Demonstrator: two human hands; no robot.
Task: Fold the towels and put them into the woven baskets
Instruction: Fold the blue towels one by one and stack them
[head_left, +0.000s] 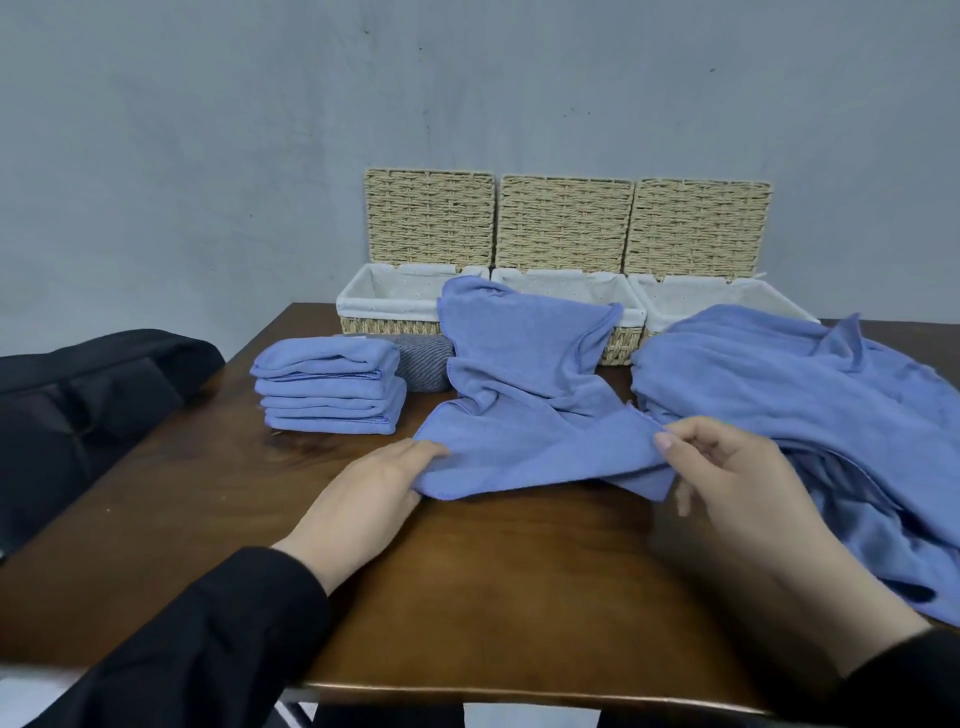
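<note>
A person in black sleeves sits at a dark wooden table (467, 597), seen from their own head looking down at both hands.

A blue towel (524, 400) lies spread and rumpled in the middle of the table. Its far edge rises up against the front of the middle basket (623, 343). The left hand (374, 493) grips the towel's near left corner, fingers curled under the cloth with the thumb on top. The right hand (727, 478) pinches the near right edge between thumb and curled fingers, lifting it slightly off the table.

To the right, a heap (810, 400) of unfolded blue towels lies loosely piled, reaching the table's right edge and touching the held towel.

To the left, a stack (330, 387) of folded blue towels sits neatly, with a grey folded cloth (423, 364) just behind it.

Along the back of the table, against a grey wall (260, 130), stand three woven baskets side by side: the left basket (387, 317), the middle one and the right basket (675, 306). Each has a white fabric lining and an open woven lid standing upright behind it. No towel shows inside them.

A black bag (88, 395) rests at the left, beside the table.
</note>
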